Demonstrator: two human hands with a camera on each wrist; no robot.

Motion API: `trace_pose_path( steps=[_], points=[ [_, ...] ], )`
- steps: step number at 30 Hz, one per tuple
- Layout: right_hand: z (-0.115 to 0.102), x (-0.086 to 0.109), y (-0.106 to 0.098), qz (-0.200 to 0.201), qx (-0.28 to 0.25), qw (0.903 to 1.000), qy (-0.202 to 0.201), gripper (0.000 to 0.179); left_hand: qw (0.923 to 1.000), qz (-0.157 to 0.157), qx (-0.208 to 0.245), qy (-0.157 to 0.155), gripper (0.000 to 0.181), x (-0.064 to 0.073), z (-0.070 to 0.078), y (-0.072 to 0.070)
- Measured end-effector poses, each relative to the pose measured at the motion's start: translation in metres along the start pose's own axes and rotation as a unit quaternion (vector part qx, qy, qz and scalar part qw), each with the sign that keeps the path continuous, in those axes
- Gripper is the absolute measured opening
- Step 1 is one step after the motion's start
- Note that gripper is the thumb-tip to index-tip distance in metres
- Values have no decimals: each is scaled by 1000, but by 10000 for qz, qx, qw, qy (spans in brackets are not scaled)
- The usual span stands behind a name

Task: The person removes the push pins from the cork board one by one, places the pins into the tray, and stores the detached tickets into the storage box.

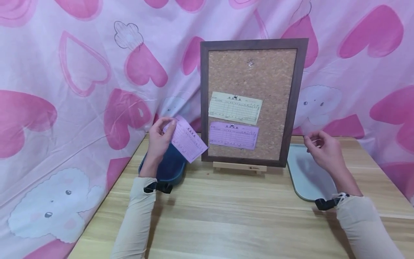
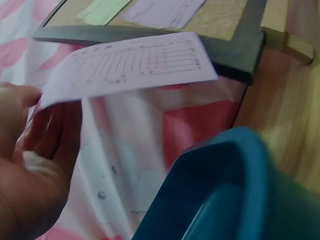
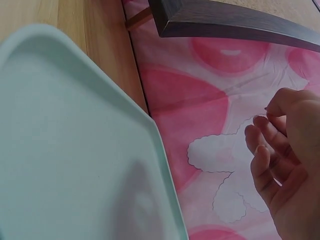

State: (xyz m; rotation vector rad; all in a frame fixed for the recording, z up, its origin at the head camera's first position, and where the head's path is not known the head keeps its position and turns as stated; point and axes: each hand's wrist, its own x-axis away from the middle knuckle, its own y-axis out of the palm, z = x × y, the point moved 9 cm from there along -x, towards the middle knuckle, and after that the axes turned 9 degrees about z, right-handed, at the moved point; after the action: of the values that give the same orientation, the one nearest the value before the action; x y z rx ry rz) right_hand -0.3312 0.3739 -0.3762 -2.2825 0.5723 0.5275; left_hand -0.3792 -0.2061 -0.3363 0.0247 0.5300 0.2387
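My left hand pinches a purple receipt slip by one corner, thumb on top. It holds the slip tilted above the dark blue bin, left of the cork board. On the board, a pale green receipt slip hangs above another purple receipt slip, each with a small pin at its top edge. My right hand is raised over the pale tray. Its thumb and forefinger pinch together, with a tiny dark point, like a pin's tip, showing at the fingertips.
A cluster of clear pins sits high on the cork. The board's dark frame leans on a small wooden easel at the back of the table. Behind hangs a pink heart-patterned cloth.
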Motion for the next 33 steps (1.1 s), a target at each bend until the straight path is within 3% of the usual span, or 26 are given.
trace_pose_path(
  steps=[6,13,21,26,28,33],
  points=[
    [-1,1,3,-290,27,9993,-227,24,9982,-547,-91,-215,24,-1,3,-6],
    [6,4,8,-920,347,9944,-376,18,9861,-922,-1383,-36,27,-3,1,-19],
    [20,6,13,-1482,634,9868,-164,21,9501,-1124,-2846,607,23,-7,-6,-29],
    [27,8,20,-1778,702,9815,-115,18,9212,-1072,-3688,626,19,-7,-14,-32],
    [29,9,22,-1891,694,9794,-120,17,9148,-1046,-3854,612,18,-7,-16,-32],
    [34,12,27,-2125,732,9742,-209,14,9070,-1136,-4012,593,16,-5,-21,-32]
  ],
)
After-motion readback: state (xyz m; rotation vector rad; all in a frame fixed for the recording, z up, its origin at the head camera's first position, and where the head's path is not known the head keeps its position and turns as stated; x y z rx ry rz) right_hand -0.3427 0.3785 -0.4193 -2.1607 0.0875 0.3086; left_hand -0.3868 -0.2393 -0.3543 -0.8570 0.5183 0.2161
